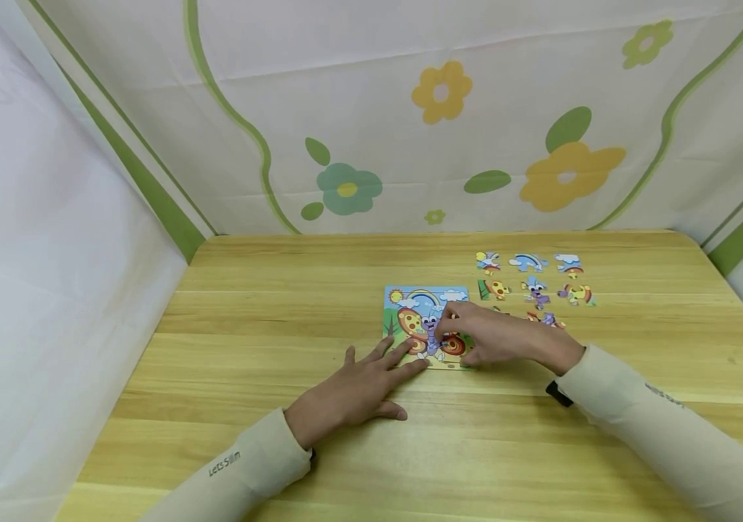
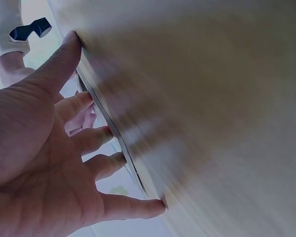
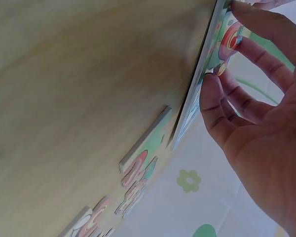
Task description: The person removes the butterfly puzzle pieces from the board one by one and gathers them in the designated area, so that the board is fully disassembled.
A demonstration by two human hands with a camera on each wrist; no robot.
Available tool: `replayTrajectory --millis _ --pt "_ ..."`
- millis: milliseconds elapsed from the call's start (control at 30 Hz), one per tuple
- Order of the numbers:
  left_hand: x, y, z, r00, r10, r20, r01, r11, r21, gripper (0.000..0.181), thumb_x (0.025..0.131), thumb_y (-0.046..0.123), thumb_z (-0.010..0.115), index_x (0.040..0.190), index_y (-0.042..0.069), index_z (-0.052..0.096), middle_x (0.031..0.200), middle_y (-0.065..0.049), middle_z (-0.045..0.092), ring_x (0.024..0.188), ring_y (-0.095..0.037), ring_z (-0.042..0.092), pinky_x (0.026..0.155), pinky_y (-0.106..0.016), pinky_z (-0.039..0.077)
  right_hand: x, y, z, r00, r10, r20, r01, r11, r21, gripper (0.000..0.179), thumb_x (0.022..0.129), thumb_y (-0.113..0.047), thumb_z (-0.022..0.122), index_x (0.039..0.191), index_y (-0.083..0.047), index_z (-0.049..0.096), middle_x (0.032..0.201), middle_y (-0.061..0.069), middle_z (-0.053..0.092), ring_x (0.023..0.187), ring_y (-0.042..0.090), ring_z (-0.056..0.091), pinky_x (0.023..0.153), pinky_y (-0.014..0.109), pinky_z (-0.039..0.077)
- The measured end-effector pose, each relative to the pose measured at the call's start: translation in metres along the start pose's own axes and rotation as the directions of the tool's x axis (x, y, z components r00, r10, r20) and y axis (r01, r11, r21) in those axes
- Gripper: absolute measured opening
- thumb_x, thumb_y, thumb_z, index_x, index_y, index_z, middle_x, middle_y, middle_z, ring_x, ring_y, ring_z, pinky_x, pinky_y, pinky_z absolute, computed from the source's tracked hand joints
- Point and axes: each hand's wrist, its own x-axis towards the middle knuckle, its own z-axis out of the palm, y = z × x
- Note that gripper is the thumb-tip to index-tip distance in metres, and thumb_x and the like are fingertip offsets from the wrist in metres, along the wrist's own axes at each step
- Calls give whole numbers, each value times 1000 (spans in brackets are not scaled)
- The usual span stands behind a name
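A butterfly picture puzzle board (image 1: 405, 292) lies flat on the wooden table. My left hand (image 1: 361, 388) has its fingers spread, with the middle fingertips over the board's lower left edge and the thumb on the table. At the board's lower right, my right hand (image 1: 498, 333) pinches a jigsaw piece (image 3: 232, 42) with a red swirl on green. That piece is close against the board's face in the right wrist view. Fingers and palm partly hide the board's right side from the head view.
Right of the board, loose jigsaw pieces sit in rows, among them a rainbow piece (image 1: 528, 262) and a purple face piece (image 1: 536, 291). A lower piece (image 1: 546, 319) is partly covered by the right forearm. A flowered cloth wall (image 1: 371, 109) stands behind the table (image 1: 267, 304).
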Motion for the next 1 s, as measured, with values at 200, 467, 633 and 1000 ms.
replayTrajectory --millis 200,467,633,1000 --pt "0 0 0 1000 0 -2 0 1000 7 79 99 50 64 167 32 29 178 -2 13 163 -38 16 110 -82 32 -1 -1 2 1000 10 -11 -10 1000 -13 44 83 -5 83 122 -20 70 129 5 61 123 30 58 100 50 54" --pt "1 0 1 1000 1 1 -1 1000 6 79 99 50 64 167 33 29 178 -2 13 163 -37 15 110 -82 32 -4 -2 4 998 5 -56 -7 999 -41 47 83 -4 81 126 -18 70 129 5 60 119 25 57 96 46 54" --pt "2 0 1 1000 4 -3 -4 1000 6 79 99 50 64 167 32 29 178 -2 13 163 -37 16 110 -82 32 -11 -1 0 994 -1 -109 -7 998 -67 48 83 0 76 128 -16 70 131 6 60 118 25 57 93 45 54" --pt "1 1 0 1000 0 -4 0 1000 -6 79 99 48 65 167 31 30 178 -2 14 163 -37 16 111 -82 30 -49 15 -15 971 72 -226 -97 990 -101 46 82 6 71 124 -14 72 128 9 62 116 30 59 91 50 53"
